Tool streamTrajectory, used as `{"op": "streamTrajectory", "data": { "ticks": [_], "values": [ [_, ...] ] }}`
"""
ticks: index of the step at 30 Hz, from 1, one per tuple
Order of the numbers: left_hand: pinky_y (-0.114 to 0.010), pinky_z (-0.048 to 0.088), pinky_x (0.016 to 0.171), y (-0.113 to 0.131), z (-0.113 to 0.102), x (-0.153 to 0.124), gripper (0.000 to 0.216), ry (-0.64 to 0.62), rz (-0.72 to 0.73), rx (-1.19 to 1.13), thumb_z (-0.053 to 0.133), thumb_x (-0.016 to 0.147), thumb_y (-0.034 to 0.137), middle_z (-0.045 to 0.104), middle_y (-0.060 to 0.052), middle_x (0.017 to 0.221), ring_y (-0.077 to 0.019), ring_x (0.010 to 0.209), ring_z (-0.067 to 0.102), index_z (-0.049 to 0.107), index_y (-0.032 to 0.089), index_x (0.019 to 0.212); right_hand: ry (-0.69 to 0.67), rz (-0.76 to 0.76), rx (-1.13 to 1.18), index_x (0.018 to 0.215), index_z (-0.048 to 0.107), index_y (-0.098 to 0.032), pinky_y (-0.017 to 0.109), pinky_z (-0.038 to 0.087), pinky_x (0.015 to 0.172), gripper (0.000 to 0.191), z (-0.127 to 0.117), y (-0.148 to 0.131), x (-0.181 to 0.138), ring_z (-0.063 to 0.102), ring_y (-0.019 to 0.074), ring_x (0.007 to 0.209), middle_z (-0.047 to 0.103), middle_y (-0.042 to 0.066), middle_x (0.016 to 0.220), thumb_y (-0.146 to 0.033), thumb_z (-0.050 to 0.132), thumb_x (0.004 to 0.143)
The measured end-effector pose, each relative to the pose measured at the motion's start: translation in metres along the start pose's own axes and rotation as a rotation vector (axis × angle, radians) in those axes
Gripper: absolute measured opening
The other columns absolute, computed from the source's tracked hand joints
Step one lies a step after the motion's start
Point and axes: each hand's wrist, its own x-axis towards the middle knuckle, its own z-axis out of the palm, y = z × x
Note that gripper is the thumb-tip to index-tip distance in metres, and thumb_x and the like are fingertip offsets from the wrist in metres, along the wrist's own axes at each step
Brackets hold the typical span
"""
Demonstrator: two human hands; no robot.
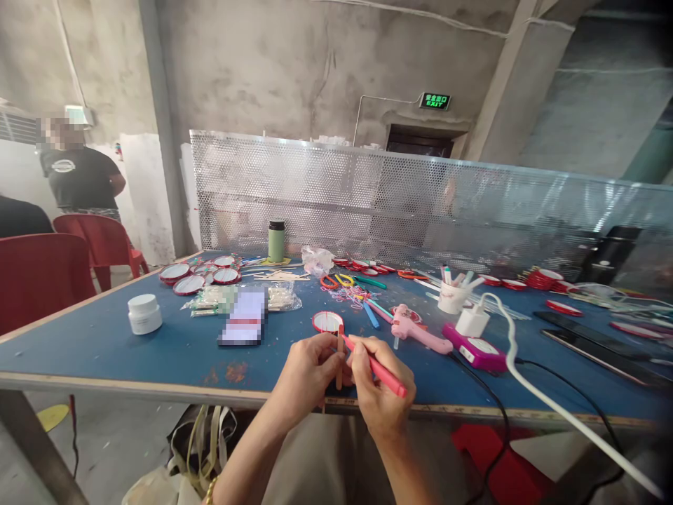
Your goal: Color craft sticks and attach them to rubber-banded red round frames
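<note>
A wooden craft stick point(339, 372) stands nearly upright in the fingers of my left hand point(308, 368), its upper end coloured red. In a writing grip, my right hand point(386, 410) is closed around a red marker pen point(388, 377), whose tip is at the stick's red end. Just beyond my hands lies a round white disc with a red rim point(327, 321). The pink hot glue gun point(415, 330) rests to the right of it. Behind the disc are pink wire pieces point(344, 298) and scissors with yellow handles point(345, 280).
Left are a white jar point(144, 314), a phone point(245, 315) and bagged sticks point(284, 297). Red-rimmed discs point(189, 283) lie behind them, near a green bottle point(276, 242). Right stand a pen cup point(451, 298) and a purple power strip point(476, 349) with a white cable point(510, 337).
</note>
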Motion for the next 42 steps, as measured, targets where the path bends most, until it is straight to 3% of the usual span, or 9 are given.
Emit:
{"op": "streamTrajectory", "data": {
  "ticks": [19, 27, 42],
  "values": [
    [-0.017, 0.037, 0.039, -0.0014, -0.0015, 0.0004, 0.012, -0.009, -0.019, -0.013, 0.055, 0.084, 0.025, 0.063, 0.005, 0.058, -0.0074, 0.039, 0.044, 0.064, 0.018, 0.079, 0.065, 0.046, -0.043, 0.088, 0.067, -0.018, 0.024, 0.054, 0.059, 0.016, -0.0005, -0.0007, -0.0017, 0.070, 0.0154, 0.061, 0.073, 0.003, 0.071, -0.017, 0.053, 0.096],
    [-0.018, 0.037, 0.040, 0.0015, -0.0004, 0.0002, 0.013, -0.009, -0.007, -0.003, 0.055, 0.084, 0.024, 0.062, 0.005, 0.055, -0.0073, 0.036, 0.044, 0.062, 0.018, 0.075, 0.009, 0.003, -0.046, 0.087, 0.066, -0.019, 0.024, 0.053, 0.058, 0.016, -0.0001, -0.0018, 0.0012, 0.069, 0.0145, 0.060, 0.071, 0.002, 0.070, -0.015, 0.052, 0.095],
    [-0.019, 0.041, 0.044, -0.0021, -0.0009, 0.0017, 0.012, 0.000, -0.013, -0.016, 0.054, 0.082, 0.023, 0.062, 0.005, 0.057, -0.0081, 0.039, 0.046, 0.063, 0.019, 0.075, 0.043, 0.009, -0.058, 0.087, 0.066, -0.019, 0.024, 0.054, 0.058, 0.017, 0.0003, -0.0009, 0.0001, 0.069, 0.0149, 0.059, 0.073, 0.003, 0.072, -0.017, 0.052, 0.095]
  ]
}}
